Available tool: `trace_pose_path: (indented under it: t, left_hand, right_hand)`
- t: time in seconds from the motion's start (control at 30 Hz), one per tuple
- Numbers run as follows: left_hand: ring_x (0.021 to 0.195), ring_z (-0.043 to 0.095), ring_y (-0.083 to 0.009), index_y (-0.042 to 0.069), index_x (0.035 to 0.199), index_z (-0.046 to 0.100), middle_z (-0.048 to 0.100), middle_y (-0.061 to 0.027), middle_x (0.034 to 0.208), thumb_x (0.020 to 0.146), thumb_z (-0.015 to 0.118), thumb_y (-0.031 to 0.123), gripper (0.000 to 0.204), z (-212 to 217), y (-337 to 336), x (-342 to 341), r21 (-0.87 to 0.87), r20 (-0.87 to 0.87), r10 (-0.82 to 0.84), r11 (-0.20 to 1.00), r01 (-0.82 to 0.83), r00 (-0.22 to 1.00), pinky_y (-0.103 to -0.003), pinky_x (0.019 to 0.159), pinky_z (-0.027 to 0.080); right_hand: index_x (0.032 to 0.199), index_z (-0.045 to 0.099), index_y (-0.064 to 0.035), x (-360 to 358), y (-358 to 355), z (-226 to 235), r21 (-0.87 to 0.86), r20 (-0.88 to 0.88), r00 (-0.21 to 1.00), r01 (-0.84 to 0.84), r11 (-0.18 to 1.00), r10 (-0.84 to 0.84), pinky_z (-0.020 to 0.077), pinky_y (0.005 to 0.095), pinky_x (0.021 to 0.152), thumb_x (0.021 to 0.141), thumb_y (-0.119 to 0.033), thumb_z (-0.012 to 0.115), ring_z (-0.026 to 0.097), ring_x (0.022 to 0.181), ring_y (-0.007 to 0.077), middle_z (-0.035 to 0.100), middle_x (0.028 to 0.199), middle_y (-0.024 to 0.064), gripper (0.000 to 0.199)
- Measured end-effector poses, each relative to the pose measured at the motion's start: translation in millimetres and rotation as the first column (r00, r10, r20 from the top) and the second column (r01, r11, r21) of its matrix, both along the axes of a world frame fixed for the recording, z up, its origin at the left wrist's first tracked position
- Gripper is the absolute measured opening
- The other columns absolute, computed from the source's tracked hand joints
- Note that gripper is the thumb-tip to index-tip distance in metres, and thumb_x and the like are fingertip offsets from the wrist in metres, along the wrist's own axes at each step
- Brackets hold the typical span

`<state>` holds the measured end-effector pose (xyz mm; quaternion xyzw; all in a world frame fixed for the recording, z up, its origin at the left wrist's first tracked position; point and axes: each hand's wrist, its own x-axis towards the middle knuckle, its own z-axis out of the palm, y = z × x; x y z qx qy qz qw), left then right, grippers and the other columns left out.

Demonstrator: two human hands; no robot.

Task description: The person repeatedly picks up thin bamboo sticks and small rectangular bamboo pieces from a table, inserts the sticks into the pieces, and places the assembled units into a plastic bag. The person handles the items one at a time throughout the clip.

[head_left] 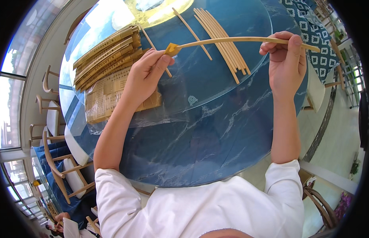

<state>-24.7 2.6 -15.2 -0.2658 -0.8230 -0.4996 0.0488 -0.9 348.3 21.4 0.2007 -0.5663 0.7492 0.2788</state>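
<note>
My left hand [147, 73] pinches a small tan paper sleeve [172, 49] at one end of a long wooden chopstick [232, 39]. Thumb and fingers of my right hand [287, 63] close on the same chopstick near its other end, which sticks out past the hand. The chopstick spans between both hands above the table and looks bowed through the lens. Beside my left hand lies a fanned stack of tan printed paper sleeves [109, 53]. Under that forearm is a bundle of similar sleeves in clear plastic [103, 99].
Several loose chopsticks [222, 43] lie side by side on the round blue marbled table [192, 150]. Single chopsticks lie further left [192, 33] and near my left hand. A yellow translucent item [160, 12] is at the far edge. Wooden chairs [69, 170] stand at left; a patterned cloth [313, 43] hangs at right.
</note>
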Motion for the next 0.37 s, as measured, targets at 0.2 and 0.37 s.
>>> trace_pose_path:
  t: [0.2, 0.37]
  left_hand:
    - [0.103, 0.075, -0.0162, 0.003, 0.125, 0.075, 0.079, -0.0048, 0.106, 0.111, 0.060, 0.010, 0.022, 14, -3, 6, -0.120, -0.053, 0.087, 0.988, -0.093, 0.995, -0.040, 0.127, 0.035]
    - [0.109, 0.077, -0.0191, 0.012, 0.135, 0.074, 0.081, -0.0070, 0.112, 0.110, 0.061, 0.009, 0.028, -13, -13, -35, -0.002, 0.050, 0.015, 1.000, -0.015, 0.999, -0.043, 0.133, 0.026]
  right_hand:
    - [0.111, 0.068, -0.0012, 0, -22, 1, -0.053, 0.050, 0.998, -0.034, 0.998, 0.037, 0.0573, 0.0262, 0.076, 0.118, -0.029, 0.053, 0.070, 0.079, 0.0110, 0.073, 0.088, 0.0059, 0.032]
    - [0.111, 0.068, -0.0047, 3, -12, -4, 0.104, 0.038, 0.999, -0.006, 0.995, 0.002, 0.0599, 0.0307, 0.078, 0.117, -0.031, 0.053, 0.072, 0.084, 0.0157, 0.072, 0.095, 0.0092, 0.031]
